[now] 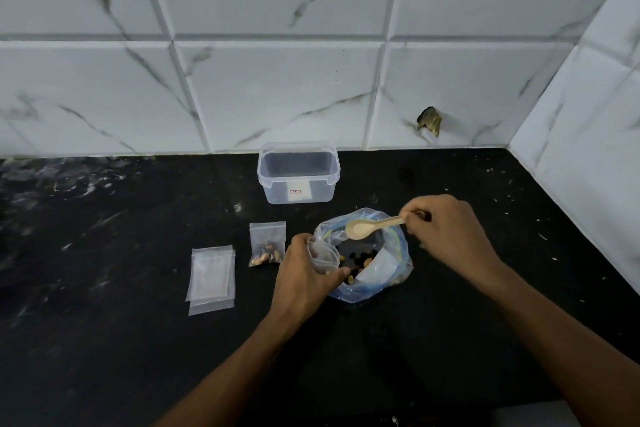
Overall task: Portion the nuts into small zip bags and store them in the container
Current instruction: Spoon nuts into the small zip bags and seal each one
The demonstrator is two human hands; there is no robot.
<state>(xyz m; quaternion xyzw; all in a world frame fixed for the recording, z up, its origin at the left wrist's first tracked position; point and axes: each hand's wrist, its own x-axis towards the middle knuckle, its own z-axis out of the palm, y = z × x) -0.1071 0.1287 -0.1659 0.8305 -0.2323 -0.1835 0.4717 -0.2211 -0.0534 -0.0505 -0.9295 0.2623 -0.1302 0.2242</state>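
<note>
A large clear bag of mixed nuts stands open on the black counter. My left hand grips a small zip bag at the big bag's left rim, its mouth held open. My right hand pinches the handle of a wooden spoon, whose empty bowl hovers over the big bag. A filled small zip bag with nuts lies just left of my left hand. A clear plastic container stands open near the wall, nothing visible inside it.
A stack of flat empty zip bags lies at the left on the counter. A marble-tiled wall runs behind and along the right side. A small dark hole marks the back wall.
</note>
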